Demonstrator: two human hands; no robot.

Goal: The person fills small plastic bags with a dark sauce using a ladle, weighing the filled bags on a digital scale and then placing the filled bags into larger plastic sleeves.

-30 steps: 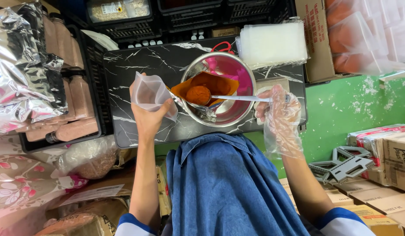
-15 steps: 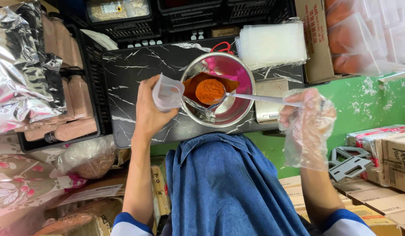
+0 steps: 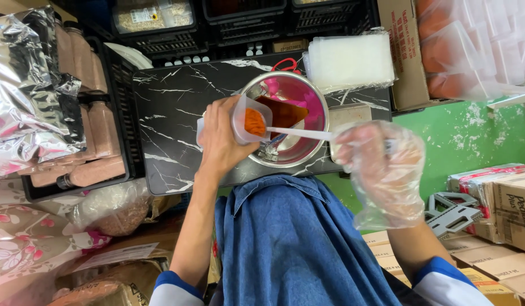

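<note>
My left hand (image 3: 220, 141) grips a small clear plastic container (image 3: 248, 120), tilted over the near rim of a steel bowl (image 3: 285, 156). Orange-red powder (image 3: 285, 112) lies in the bowl against a pink lining. My right hand (image 3: 381, 170), inside a loose clear plastic glove, holds a white spoon (image 3: 299, 133) by its handle. The spoon's tip, heaped with orange powder (image 3: 254, 122), sits at the mouth of the container. The bowl rests on a black marble-patterned tabletop (image 3: 172, 113).
A stack of clear plastic bags (image 3: 350, 59) lies beyond the bowl. Black crates (image 3: 160, 25) stand at the back, and one on the left holds brown-filled jars (image 3: 98, 130). Foil bags (image 3: 30, 96) lie far left. Cardboard boxes (image 3: 512, 209) sit on the right, by a green floor (image 3: 461, 141).
The spoon has lifted a heap of orange powder out of the bowl and over to the container. My left hand has tilted the container toward the bowl.
</note>
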